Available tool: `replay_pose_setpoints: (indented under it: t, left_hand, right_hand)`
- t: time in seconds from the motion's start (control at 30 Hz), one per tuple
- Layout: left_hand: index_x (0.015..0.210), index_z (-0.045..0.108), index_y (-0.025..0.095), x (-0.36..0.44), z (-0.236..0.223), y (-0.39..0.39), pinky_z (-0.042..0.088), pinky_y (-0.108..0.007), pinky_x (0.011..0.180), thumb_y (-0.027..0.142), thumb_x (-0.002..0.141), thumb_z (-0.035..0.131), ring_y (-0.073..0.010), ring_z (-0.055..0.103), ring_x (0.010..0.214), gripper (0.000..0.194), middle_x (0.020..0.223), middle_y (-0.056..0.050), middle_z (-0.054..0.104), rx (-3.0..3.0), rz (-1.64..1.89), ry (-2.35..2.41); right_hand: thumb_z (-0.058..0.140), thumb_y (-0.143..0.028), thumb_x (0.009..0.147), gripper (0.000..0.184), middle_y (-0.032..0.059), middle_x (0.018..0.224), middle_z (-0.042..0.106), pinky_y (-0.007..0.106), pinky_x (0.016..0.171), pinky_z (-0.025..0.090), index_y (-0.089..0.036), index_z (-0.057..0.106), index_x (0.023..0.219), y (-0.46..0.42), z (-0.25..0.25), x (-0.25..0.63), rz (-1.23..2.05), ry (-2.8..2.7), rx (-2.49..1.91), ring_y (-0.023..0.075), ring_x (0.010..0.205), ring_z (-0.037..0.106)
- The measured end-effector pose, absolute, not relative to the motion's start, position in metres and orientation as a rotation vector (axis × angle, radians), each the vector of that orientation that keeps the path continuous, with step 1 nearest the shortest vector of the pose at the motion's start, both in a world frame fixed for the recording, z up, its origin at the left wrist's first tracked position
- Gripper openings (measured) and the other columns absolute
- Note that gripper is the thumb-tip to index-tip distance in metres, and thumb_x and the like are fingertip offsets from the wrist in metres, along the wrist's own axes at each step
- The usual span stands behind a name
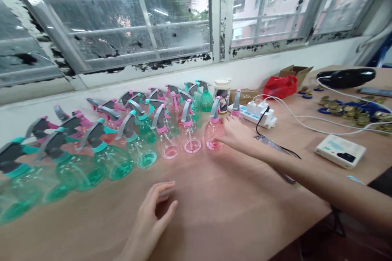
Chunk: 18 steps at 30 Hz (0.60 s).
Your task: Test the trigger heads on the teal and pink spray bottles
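Note:
My right hand (234,133) reaches in from the right to a pink spray bottle (212,131) with a grey trigger head. Its thumb lies across the front of the bottle and its fingers are at the right side, partly hidden. Just behind that hand stands another pink spray bottle (236,108), its lower part covered. My left hand (154,212) is above the table near the front, fingers loosely curved and apart from the thumb, holding nothing. Left of the held bottle, pink bottles (191,136) and green bottles (113,161) stand upright in rows.
A paper cup (222,94) and a white power strip (266,117) with plugs and cables stand by the wall. On the right lie a white box-shaped device (339,150), a red plastic bag (280,86), gold-coloured metal parts (363,112) and a black case (346,77).

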<state>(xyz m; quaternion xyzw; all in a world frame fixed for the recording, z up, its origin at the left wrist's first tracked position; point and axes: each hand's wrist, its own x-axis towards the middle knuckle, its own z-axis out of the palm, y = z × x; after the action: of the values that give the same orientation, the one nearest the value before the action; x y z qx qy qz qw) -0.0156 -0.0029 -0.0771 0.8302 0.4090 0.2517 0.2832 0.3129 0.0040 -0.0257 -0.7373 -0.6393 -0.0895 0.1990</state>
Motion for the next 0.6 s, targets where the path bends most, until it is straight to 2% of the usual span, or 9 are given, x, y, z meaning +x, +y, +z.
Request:
replay_pose_setpoints:
  t: [0.23, 0.33, 0.4, 0.47, 0.53, 0.6]
  left_hand:
    - [0.114, 0.055, 0.029, -0.002, -0.074, 0.001, 0.057, -0.041, 0.089, 0.042, 0.089, 0.051, -0.0247, 0.069, 0.102, 0.029, 0.123, -0.006, 0.062, 2.176, 0.633, 1.122]
    - [0.117, 0.053, 0.029, 0.001, -0.077, 0.004, 0.057, -0.040, 0.090, 0.045, 0.090, 0.050, -0.0244, 0.068, 0.105, 0.031, 0.126, -0.006, 0.060, 2.158, 0.566, 1.120]
    - [0.118, 0.052, 0.029, 0.003, -0.077, 0.006, 0.057, -0.039, 0.091, 0.046, 0.091, 0.049, -0.0246, 0.067, 0.108, 0.032, 0.128, -0.006, 0.060, 2.143, 0.544, 1.104]
    - [0.118, 0.052, 0.028, 0.005, -0.077, 0.007, 0.056, -0.039, 0.092, 0.047, 0.091, 0.049, -0.0245, 0.067, 0.109, 0.033, 0.129, -0.006, 0.059, 2.126, 0.545, 1.092]
    - [0.117, 0.052, 0.028, 0.008, -0.076, 0.008, 0.057, -0.038, 0.091, 0.048, 0.091, 0.048, -0.0242, 0.068, 0.107, 0.032, 0.128, -0.006, 0.059, 2.112, 0.562, 1.085]
    - [0.116, 0.053, 0.028, 0.014, -0.075, 0.008, 0.058, -0.038, 0.089, 0.048, 0.091, 0.048, -0.0238, 0.069, 0.104, 0.032, 0.127, -0.006, 0.060, 2.112, 0.568, 1.085]
  right_hand:
    - [0.067, -0.041, 0.082, 0.040, 0.0192, 0.111, 0.066, 0.042, 0.085, 0.045, -0.012, 0.059, 0.108, 0.006, -0.021, 0.304, -0.286, -1.753, -2.046, 0.0341, 0.109, 0.057]
    - [0.061, -0.043, 0.087, 0.039, 0.0154, 0.112, 0.068, 0.040, 0.082, 0.046, -0.014, 0.059, 0.113, -0.008, -0.023, 0.311, -0.294, -1.721, -1.979, 0.0309, 0.106, 0.060]
    - [0.057, -0.045, 0.090, 0.031, 0.0100, 0.103, 0.071, 0.036, 0.075, 0.047, -0.018, 0.063, 0.105, -0.021, -0.025, 0.323, -0.248, -1.653, -1.905, 0.0266, 0.094, 0.065]
    - [0.055, -0.046, 0.091, 0.027, 0.0060, 0.091, 0.072, 0.034, 0.069, 0.046, -0.022, 0.066, 0.090, -0.031, -0.026, 0.339, -0.205, -1.558, -1.856, 0.0236, 0.082, 0.067]
    - [0.057, -0.048, 0.089, 0.028, 0.0066, 0.089, 0.072, 0.035, 0.070, 0.047, -0.022, 0.066, 0.086, -0.035, -0.027, 0.358, -0.240, -1.453, -1.846, 0.0248, 0.084, 0.066]
    - [0.062, -0.053, 0.084, 0.037, 0.0109, 0.096, 0.070, 0.038, 0.074, 0.048, -0.019, 0.065, 0.096, -0.030, -0.029, 0.373, -0.281, -1.344, -1.872, 0.0284, 0.091, 0.065]
